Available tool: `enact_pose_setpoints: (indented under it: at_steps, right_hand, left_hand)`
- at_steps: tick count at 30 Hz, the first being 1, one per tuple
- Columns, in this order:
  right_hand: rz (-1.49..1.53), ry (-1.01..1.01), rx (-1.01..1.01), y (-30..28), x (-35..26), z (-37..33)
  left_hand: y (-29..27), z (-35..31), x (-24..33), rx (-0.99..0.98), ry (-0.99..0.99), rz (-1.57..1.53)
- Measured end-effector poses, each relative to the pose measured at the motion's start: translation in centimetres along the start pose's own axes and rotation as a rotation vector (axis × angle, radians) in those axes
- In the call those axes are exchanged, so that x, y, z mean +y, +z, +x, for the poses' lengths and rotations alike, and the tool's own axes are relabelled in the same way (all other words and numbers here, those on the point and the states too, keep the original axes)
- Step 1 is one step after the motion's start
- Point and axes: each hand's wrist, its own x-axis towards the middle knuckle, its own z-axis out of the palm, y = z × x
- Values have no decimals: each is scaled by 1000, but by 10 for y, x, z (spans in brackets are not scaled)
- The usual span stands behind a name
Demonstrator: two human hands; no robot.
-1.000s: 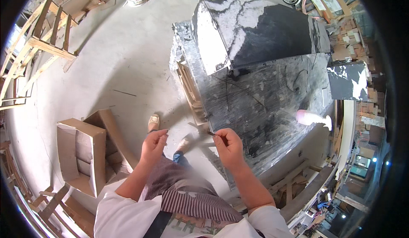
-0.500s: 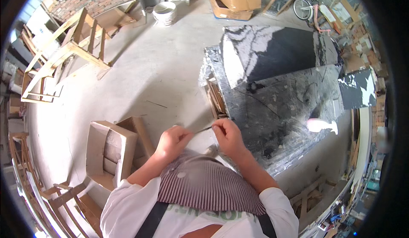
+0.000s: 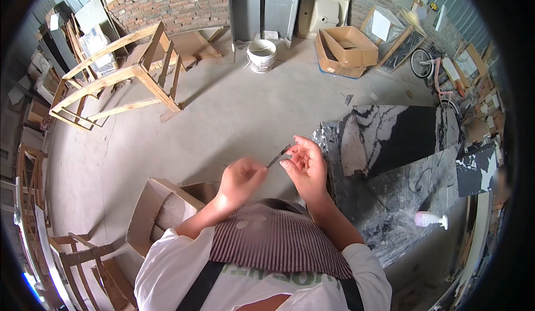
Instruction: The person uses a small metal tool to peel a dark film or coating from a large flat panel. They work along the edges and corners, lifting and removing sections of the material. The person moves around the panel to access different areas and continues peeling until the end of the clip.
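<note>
Between my two hands, in front of my chest, runs a thin dark strip (image 3: 276, 159), slanting up to the right. My left hand (image 3: 239, 184), a little blurred, pinches its lower end. At the upper end, my right hand (image 3: 307, 169) has it between thumb and curled fingers, palm partly turned up. What the strip is made of cannot be made out. Right of my right hand is a dark, dusty worktable (image 3: 356, 205), and on its far part lies a black and white marble-patterned slab (image 3: 407, 130).
A pink and white spray bottle (image 3: 428, 219) lies on the worktable. Near my left forearm stands an open cardboard box (image 3: 146, 216). Farther off are a wooden frame (image 3: 120, 77), a white bucket (image 3: 261, 55), stacked cardboard boxes (image 3: 348, 46) and a bicycle (image 3: 422, 64).
The view has tilted up, showing more of the far wall. My right hand has turned, its fingers loosening and rising with the strip's end. The strip now slants more steeply.
</note>
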Motion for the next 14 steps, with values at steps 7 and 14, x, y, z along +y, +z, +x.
enact_pose_setpoints:
  at_steps: [7, 14]
  right_hand:
    - [-139, 41, 12, 11, 34, 79]
    - [-38, 113, -63, 11, 96, 201]
  left_hand:
    - [-31, 66, -17, 79, -49, -112]
    - [-70, 171, -22, 109, -88, -429]
